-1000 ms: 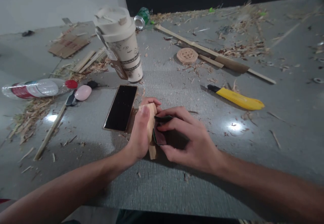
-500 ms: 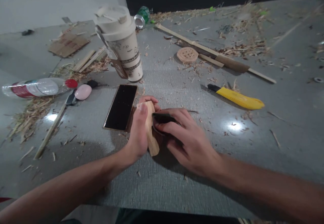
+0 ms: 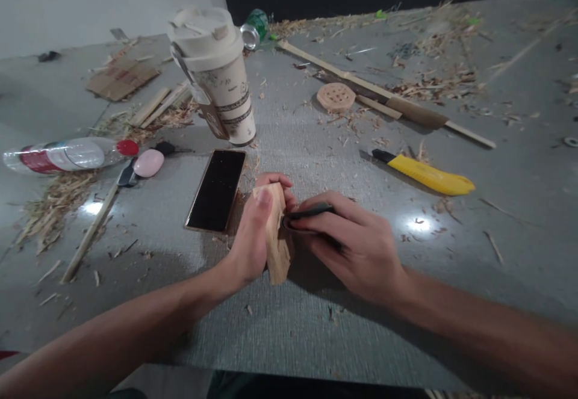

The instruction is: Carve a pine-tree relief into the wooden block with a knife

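My left hand (image 3: 255,230) is wrapped around a pale block of wood (image 3: 279,253), thumb along its upper face and fingertips curled over the far side. The block slants toward me, its near end sticking out below the hand. Pinched in my right hand (image 3: 356,245) is a dark folded sheet that looks like sandpaper (image 3: 311,211). Its folded edge meets the right side of the wood. Part of the sheet is hidden by my fingers. A phone (image 3: 215,189) lies just left of my left hand.
A lidded cup (image 3: 226,86) stands behind the phone. To the right lies a yellow utility knife (image 3: 427,174). A plastic bottle (image 3: 76,155), a pink egg-shaped object (image 3: 149,163), an octagonal wooden piece (image 3: 335,97), a long strip (image 3: 343,76), a can (image 3: 254,29) and shavings are scattered around.
The wood block has shifted slightly right and turned, showing more of its right face. My right hand has moved a little right with the sandpaper, which is tilted differently.
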Tool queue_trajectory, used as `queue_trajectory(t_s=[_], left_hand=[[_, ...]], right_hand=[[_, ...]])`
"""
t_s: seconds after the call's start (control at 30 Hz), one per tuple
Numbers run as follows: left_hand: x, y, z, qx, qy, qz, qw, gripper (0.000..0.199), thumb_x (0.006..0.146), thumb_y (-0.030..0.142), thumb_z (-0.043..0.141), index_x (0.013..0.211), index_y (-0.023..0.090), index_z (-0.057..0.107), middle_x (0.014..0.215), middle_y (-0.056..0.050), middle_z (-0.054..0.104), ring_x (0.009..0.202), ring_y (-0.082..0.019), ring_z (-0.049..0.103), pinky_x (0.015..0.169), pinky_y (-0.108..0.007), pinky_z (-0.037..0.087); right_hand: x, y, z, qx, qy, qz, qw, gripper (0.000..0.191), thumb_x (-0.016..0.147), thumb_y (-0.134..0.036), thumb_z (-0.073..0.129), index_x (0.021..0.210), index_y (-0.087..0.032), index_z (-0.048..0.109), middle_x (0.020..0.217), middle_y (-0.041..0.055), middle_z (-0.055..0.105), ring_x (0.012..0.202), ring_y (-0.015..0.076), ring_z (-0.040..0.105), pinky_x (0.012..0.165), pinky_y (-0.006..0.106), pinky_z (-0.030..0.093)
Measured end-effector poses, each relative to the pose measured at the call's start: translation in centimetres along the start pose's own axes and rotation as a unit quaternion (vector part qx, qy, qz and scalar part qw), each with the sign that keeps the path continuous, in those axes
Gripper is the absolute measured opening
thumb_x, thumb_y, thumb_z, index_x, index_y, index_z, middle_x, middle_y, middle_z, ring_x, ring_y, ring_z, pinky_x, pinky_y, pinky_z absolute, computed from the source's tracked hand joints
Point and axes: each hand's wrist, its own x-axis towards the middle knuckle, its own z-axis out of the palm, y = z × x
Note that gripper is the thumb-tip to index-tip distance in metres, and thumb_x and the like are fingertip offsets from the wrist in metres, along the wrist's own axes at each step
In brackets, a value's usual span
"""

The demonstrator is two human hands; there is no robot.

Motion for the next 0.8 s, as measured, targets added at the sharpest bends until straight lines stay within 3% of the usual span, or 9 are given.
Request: queue_trajectory(t_s=[0.13, 0.27, 0.47, 0.8], left_hand=[[0.0, -0.1, -0.2, 0.013, -0.001, 0.000, 1.000, 0.060, 0.104, 0.081, 0.059, 0.121, 0.023, 0.061, 0.092, -0.002, 0.062, 0.076, -0.018, 0.056, 0.065, -0.030, 0.049], [0.1, 0.1, 0.1, 0.032, -0.013, 0.012, 0.999, 0.058, 0.106, 0.081, 0.056, 0.117, 0.024, 0.060, 0.085, 0.000, 0.058, 0.071, -0.017, 0.052, 0.062, -0.030, 0.046], [0.2, 0.5, 0.4, 0.033, 0.005, 0.019, 0.999, 0.057, 0.105, 0.079, 0.058, 0.114, 0.023, 0.061, 0.083, 0.000, 0.059, 0.072, -0.018, 0.054, 0.065, -0.031, 0.050], [0.3, 0.1, 0.1, 0.028, 0.004, 0.019, 0.999, 0.058, 0.104, 0.081, 0.059, 0.114, 0.023, 0.060, 0.081, 0.001, 0.059, 0.070, -0.017, 0.052, 0.064, -0.031, 0.047]], right_hand=[[0.0, 0.1, -0.1, -0.021, -0.007, -0.014, 1.000, 0.015, 0.108, -0.012, 0.069, 0.114, -0.021, 0.080, 0.115, 0.0083, 0.081, 0.101, 0.0190, 0.080, 0.082, 0.034, 0.067], [-0.4, -0.5, 0.1, -0.073, -0.018, -0.057, 0.996, 0.019, 0.109, -0.014, 0.065, 0.118, -0.017, 0.081, 0.117, 0.0109, 0.082, 0.104, 0.0208, 0.079, 0.085, 0.035, 0.066], [-0.4, -1.1, 0.2, -0.149, -0.035, -0.060, 0.986, 0.024, 0.116, -0.023, 0.059, 0.117, -0.021, 0.083, 0.115, 0.0088, 0.084, 0.098, 0.0209, 0.079, 0.077, 0.035, 0.062], [-0.4, -1.4, 0.6, -0.112, -0.047, -0.063, 0.991, 0.025, 0.116, -0.020, 0.057, 0.112, -0.016, 0.081, 0.110, 0.0094, 0.082, 0.094, 0.0200, 0.073, 0.077, 0.035, 0.058]])
